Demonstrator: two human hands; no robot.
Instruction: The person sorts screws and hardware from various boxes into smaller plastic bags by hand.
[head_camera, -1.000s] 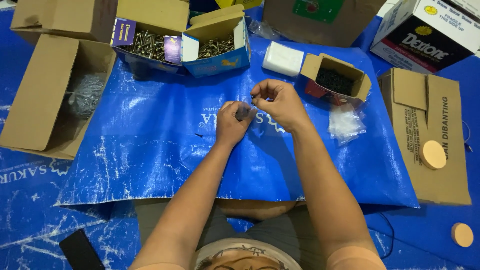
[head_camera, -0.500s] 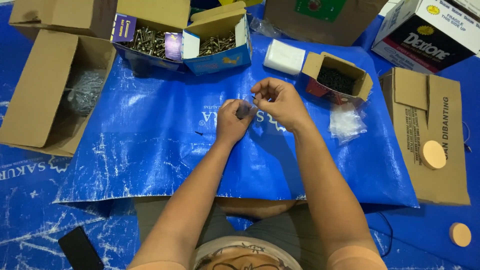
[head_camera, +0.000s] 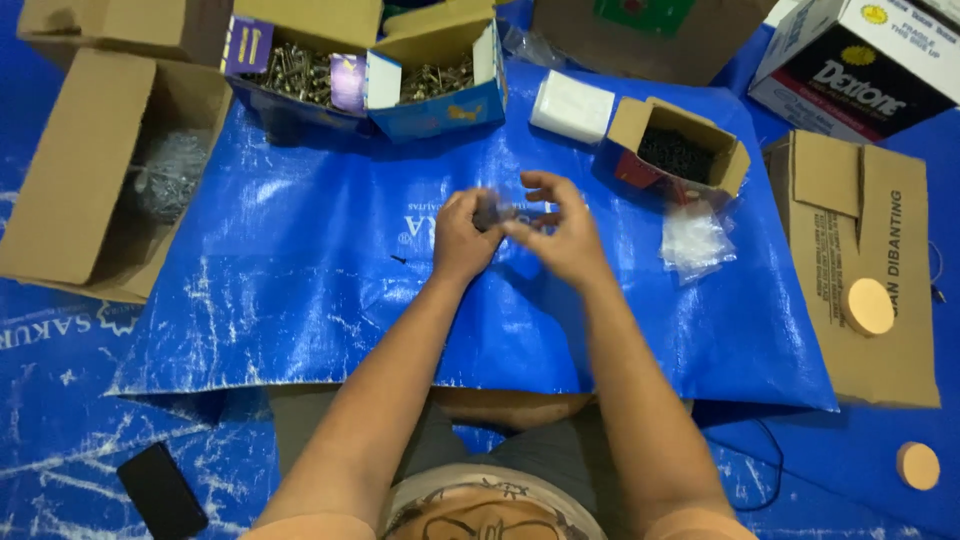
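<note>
- Head view: the left hand (head_camera: 462, 238) is curled shut around a small clear plastic bag (head_camera: 490, 213) with dark contents, held just above the blue woven plastic sheet (head_camera: 300, 280) near its middle.
- The right hand (head_camera: 560, 232) has dropped from its raised pinch of a second ago; its fingers are now half spread and blurred with motion, tips touching the bag's mouth. Whether it still holds a small piece cannot be told.
- That change suggests a piece has just gone into the bag, which stays in the left hand's grip.
- At 1 o'clock from the hands sits a small open cardboard box of black screws (head_camera: 678, 152), with a loose heap of empty clear bags (head_camera: 692, 240) just beside it at 3 o'clock.
- At 11 o'clock stand two open blue-sided boxes of brass-coloured screws (head_camera: 372, 78); a white rectangular block (head_camera: 571, 105) lies at 12 o'clock.
- A lone dark screw (head_camera: 398, 260) lies on the sheet at 9 o'clock, near the left hand.
</note>
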